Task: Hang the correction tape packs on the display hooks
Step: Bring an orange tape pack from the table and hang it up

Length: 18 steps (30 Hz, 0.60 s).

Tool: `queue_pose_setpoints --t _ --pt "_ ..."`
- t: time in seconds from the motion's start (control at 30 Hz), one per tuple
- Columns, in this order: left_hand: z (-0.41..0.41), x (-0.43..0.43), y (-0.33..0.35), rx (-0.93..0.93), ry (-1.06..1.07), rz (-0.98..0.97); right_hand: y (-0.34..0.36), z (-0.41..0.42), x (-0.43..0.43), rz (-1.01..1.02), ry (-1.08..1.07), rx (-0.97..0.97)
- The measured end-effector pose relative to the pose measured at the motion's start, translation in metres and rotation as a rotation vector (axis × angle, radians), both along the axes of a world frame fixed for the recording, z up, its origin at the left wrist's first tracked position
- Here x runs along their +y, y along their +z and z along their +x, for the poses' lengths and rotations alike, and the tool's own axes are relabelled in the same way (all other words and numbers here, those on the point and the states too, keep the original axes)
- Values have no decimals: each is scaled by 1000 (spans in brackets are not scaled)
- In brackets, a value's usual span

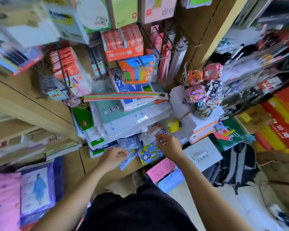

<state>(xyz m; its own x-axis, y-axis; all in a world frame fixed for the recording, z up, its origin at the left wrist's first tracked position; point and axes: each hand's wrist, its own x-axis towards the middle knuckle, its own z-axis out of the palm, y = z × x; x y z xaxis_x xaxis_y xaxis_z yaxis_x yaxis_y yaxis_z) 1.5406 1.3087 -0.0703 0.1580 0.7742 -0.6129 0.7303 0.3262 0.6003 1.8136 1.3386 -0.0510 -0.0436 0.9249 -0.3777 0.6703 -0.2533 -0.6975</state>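
Several blue and white correction tape packs (149, 151) lie in a loose pile at the near edge of a stack of paper goods. My left hand (114, 156) rests closed on a blue pack (123, 164) at the pile's left side. Above the pile's right side, my right hand (168, 145) pinches the edge of a pale pack (148, 137) with its fingertips. Dark metal display hooks (141, 61) stick out from the rack above, most of them loaded with other stationery. The picture is blurred by motion.
Paper reams and plastic sleeves (128, 120) are stacked behind the pile. A yellow tape dispenser (173, 125) and patterned pouches (200, 90) sit to the right. A backpack (237, 164) and red boxes (280, 124) crowd the floor on the right; raincoat packs (38, 187) lie on the left.
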Motion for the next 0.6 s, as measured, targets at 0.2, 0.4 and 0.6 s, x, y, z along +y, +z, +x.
queue_pose_setpoints --t 0.2,0.4,0.6 --pt "16 -61 -53 -155 454 -266 -73 10 -35 -277 0 -18" --pt "16 -96 -76 -141 624 -366 -137 18 -15 -460 -52 1" --pt "0 -99 -82 -38 570 -303 -217 18 41 -608 -336 87"
